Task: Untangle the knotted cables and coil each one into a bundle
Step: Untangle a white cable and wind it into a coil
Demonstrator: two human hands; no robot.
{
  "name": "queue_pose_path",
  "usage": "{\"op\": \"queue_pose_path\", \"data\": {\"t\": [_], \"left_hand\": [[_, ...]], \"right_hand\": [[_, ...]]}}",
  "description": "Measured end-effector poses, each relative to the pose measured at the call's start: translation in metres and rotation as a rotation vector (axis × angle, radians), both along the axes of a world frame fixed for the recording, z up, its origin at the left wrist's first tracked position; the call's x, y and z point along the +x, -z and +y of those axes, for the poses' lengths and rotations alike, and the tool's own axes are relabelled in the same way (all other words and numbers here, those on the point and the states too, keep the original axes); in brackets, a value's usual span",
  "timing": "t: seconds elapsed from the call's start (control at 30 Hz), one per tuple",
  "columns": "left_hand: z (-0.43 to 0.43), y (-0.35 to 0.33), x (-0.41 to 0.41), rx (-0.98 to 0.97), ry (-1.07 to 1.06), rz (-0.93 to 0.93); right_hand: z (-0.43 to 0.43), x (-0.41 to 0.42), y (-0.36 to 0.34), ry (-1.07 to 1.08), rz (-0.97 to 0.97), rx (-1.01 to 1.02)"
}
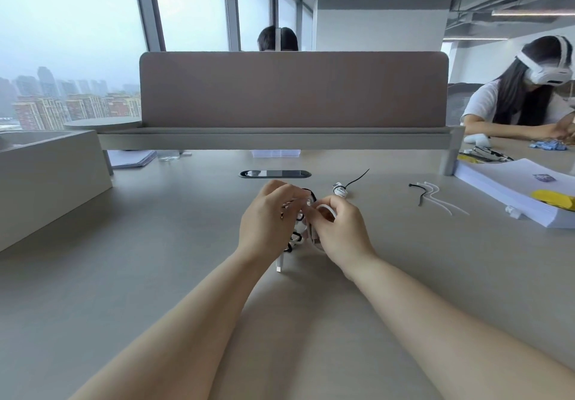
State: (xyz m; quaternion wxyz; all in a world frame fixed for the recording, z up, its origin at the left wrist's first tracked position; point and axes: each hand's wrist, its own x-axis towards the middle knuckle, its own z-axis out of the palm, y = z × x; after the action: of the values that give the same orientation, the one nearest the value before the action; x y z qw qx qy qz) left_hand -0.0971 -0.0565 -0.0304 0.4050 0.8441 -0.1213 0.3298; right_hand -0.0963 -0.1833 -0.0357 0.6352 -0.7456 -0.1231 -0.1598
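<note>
A knot of white and black cables (298,234) hangs between my two hands just above the grey desk (155,244). My left hand (267,222) grips the left side of the tangle with curled fingers. My right hand (339,231) pinches a white cable loop (325,208) on the right side. A white plug end (279,265) dangles below my left wrist, near the desk. Behind my hands lies a small coiled white cable bundle (339,189) bound with a black tie whose tail sticks up to the right.
Loose black and white zip ties (431,196) lie to the right. A stack of white paper (516,191) with a yellow object (553,200) sits far right. A cable port (275,174) and a partition (292,88) stand ahead. A person in a headset works at the right.
</note>
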Motion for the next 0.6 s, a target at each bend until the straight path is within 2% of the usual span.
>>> {"op": "queue_pose_path", "data": {"t": [0.07,0.2,0.3,0.43,0.6], "left_hand": [[-0.001,-0.001,-0.001,-0.039,0.034,0.041],[0.000,0.001,-0.001,0.028,0.017,0.100],[0.003,0.004,0.001,0.049,-0.003,0.037],[0.002,0.004,0.003,0.155,-0.043,-0.046],[-0.002,0.007,0.002,0.265,-0.029,-0.121]], "right_hand": [[0.000,-0.001,0.000,0.005,-0.016,0.027],[-0.003,0.001,-0.003,-0.087,0.007,0.111],[-0.007,0.003,-0.007,-0.099,0.022,0.150],[-0.010,0.011,-0.002,0.098,-0.119,-0.073],[-0.012,0.016,0.005,0.138,-0.286,-0.278]]}}
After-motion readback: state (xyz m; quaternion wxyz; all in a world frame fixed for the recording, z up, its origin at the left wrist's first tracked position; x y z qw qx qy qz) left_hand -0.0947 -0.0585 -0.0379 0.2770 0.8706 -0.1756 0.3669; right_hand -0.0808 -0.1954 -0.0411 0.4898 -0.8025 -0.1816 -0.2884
